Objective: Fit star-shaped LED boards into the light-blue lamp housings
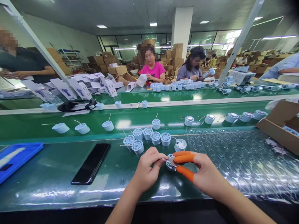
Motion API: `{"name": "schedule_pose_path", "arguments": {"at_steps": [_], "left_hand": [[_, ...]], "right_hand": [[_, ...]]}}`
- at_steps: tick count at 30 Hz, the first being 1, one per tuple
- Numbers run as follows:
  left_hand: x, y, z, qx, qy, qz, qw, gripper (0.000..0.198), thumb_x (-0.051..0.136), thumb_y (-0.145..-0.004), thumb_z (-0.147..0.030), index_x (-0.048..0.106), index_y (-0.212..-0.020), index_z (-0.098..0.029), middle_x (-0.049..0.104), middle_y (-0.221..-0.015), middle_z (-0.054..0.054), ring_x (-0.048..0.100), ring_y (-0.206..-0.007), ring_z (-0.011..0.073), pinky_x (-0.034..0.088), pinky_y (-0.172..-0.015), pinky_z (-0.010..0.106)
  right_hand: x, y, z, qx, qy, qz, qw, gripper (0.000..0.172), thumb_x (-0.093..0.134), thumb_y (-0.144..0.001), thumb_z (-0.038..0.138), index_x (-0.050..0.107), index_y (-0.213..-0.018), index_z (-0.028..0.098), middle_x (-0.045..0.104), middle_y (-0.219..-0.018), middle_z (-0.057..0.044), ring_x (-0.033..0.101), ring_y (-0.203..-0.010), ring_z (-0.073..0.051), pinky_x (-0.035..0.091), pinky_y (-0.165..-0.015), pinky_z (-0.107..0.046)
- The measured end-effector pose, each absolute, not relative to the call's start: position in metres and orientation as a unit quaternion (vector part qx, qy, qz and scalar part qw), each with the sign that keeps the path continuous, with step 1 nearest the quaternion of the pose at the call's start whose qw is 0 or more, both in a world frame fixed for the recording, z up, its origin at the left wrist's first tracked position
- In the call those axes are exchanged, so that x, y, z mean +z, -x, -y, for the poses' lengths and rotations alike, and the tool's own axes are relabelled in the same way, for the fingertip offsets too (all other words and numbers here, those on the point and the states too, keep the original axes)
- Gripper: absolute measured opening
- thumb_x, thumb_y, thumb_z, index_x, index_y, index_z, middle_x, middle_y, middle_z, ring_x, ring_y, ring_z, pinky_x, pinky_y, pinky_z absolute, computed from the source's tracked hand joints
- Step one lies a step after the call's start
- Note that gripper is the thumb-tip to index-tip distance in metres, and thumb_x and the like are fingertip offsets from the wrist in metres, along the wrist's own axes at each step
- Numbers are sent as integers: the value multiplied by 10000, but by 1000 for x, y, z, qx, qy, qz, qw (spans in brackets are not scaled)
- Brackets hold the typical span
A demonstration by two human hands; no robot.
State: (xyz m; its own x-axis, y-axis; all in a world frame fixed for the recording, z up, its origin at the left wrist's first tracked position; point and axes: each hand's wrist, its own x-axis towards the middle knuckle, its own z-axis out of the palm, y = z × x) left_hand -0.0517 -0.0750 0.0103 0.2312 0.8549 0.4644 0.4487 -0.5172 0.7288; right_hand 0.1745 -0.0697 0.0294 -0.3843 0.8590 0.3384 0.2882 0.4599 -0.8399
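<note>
In front of me a light blue round plastic housing (170,168) sits on the green table. My right hand (206,174), with orange finger cots on its fingers, grips a flat round grey disc (172,161) at the housing's top. From the other side my left hand (149,168) pinches at the housing's rim; whatever lies between thumb and forefinger is too small to make out. Just behind stand several similar housings (137,133) with thin wires. One more housing (180,145), with a white part inside, is nearest to my right hand.
A black phone (91,164) and a blue tray (17,158) lie to the left. Clear dimpled plastic sheeting (224,158) covers the right side, with a cardboard box (277,124) beyond. More housings line a green belt (130,116); several people work across it.
</note>
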Motion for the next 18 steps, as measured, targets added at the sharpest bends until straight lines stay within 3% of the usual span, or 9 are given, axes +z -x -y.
{"name": "schedule_pose_path", "arguments": {"at_steps": [6, 14, 18], "left_hand": [[-6, 44, 70, 410, -729, -510, 201, 210, 520, -959, -210, 716, -1031, -200, 565, -728, 19, 520, -708, 166, 438, -682, 291], [-24, 36, 62, 365, -672, -571, 299, 237, 560, -886, -211, 724, -1054, -183, 541, -674, -19, 478, -600, 124, 423, -614, 246], [-32, 33, 60, 359, -663, -542, 371, 327, 533, -862, -150, 754, -1099, -183, 648, -771, 21, 562, -663, 133, 464, -642, 236]], "right_hand": [[19, -177, 61, 258, 406, 811, 333, 207, 691, -848, 198, 767, -1025, 275, 760, -1084, -47, 728, -1000, -213, 596, -925, -370], [6, -171, 53, 206, 441, 844, 226, 235, 657, -840, 174, 771, -1028, 255, 753, -1044, -59, 727, -851, -218, 598, -807, -359], [3, -168, 52, 193, 449, 844, 221, 230, 686, -837, 197, 785, -1021, 296, 754, -1017, -52, 712, -854, -221, 588, -806, -365]]}}
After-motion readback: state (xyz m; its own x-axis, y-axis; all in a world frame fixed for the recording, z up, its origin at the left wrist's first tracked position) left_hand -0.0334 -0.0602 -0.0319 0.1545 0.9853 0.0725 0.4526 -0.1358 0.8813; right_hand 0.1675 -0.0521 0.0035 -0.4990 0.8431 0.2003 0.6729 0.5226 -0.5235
